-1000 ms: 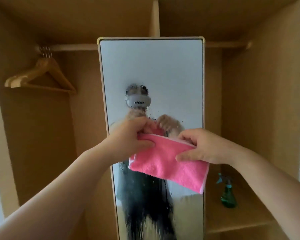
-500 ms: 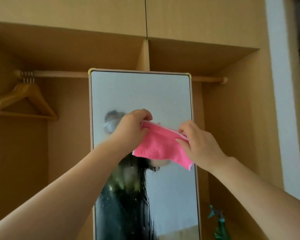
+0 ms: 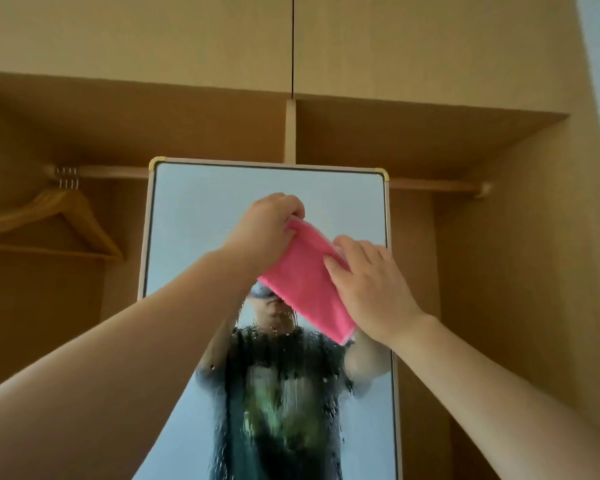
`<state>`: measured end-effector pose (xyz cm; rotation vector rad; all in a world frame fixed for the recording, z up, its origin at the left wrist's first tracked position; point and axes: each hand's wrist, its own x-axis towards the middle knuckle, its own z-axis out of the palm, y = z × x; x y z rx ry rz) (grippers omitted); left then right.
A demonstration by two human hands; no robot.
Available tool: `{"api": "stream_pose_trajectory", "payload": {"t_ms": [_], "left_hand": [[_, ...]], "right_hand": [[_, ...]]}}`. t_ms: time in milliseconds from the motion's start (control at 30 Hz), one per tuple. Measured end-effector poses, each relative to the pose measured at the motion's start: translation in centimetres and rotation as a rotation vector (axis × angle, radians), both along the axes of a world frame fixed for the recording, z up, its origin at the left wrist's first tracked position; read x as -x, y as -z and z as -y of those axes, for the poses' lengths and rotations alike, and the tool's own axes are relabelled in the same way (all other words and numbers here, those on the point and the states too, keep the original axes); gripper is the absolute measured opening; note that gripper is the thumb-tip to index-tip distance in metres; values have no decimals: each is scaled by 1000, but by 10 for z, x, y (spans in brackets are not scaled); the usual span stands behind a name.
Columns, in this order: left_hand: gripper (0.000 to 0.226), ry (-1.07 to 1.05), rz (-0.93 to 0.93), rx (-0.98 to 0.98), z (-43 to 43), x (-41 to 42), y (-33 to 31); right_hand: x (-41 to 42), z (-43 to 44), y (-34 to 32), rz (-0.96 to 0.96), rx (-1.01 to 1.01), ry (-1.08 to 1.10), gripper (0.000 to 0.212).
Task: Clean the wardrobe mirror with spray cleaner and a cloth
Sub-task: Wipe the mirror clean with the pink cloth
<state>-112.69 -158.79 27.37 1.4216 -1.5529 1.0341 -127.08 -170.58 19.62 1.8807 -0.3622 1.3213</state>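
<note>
A tall framed mirror (image 3: 201,209) stands inside the open wardrobe, its lower half wet with drops and streaks of cleaner. A folded pink cloth (image 3: 302,282) is held in front of the upper glass, slanting down to the right. My left hand (image 3: 264,233) grips the cloth's upper left end with curled fingers. My right hand (image 3: 368,289) holds its right side, thumb across the front. Whether the cloth touches the glass I cannot tell. The spray bottle is out of view.
A wooden rail (image 3: 111,172) runs behind the mirror's top, with several wooden hangers (image 3: 59,216) at the left. A vertical divider (image 3: 290,133) splits the wardrobe above the mirror. Closed upper cupboard doors (image 3: 187,36) sit overhead; the right side wall (image 3: 520,271) is close.
Both hands have carried the pink cloth up the mirror toward its top. My view has tilted upward, and the green spray bottle on the lower right shelf has dropped out of sight.
</note>
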Motion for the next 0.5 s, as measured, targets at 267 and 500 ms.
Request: {"api": "stream_pose_trajectory", "payload": {"t_ms": [267, 500], "left_hand": [[26, -150, 46, 120, -7, -9, -3], [20, -164, 42, 145, -35, -31, 6]], "right_hand": [[-20, 3, 6, -286, 113, -106, 62], [-30, 1, 6, -346, 16, -108, 57]]}}
